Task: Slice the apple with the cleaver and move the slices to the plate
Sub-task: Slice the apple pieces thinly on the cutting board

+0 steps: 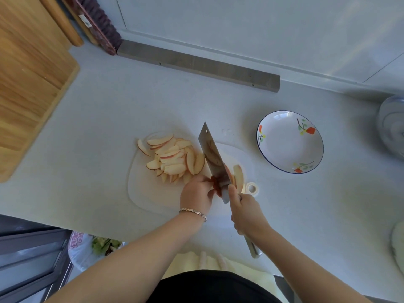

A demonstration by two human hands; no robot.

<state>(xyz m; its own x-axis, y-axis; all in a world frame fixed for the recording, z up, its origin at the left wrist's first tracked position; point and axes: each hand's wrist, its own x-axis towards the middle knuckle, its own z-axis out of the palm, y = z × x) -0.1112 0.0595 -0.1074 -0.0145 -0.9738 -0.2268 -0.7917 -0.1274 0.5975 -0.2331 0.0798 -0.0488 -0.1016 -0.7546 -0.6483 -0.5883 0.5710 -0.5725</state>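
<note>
On a white cutting board [148,193] lies a pile of apple slices [172,159] with red skin. My right hand [246,212] grips the handle of a steel cleaver [213,159], whose blade stands edge-down on the board. My left hand [196,192] pinches a small red apple piece [215,184] against the blade's left side. Two or three cut slices [238,177] lean on the blade's right side. The white floral plate [289,142] sits on the counter to the right, with nothing in it.
A wooden board [28,84] lies at the left, a grey bar [196,65] along the back wall. A small white ring [252,188] sits by the cutting board's right edge. A grey-white vessel [391,125] stands far right. A bin bag with scraps [91,248] is below the counter edge.
</note>
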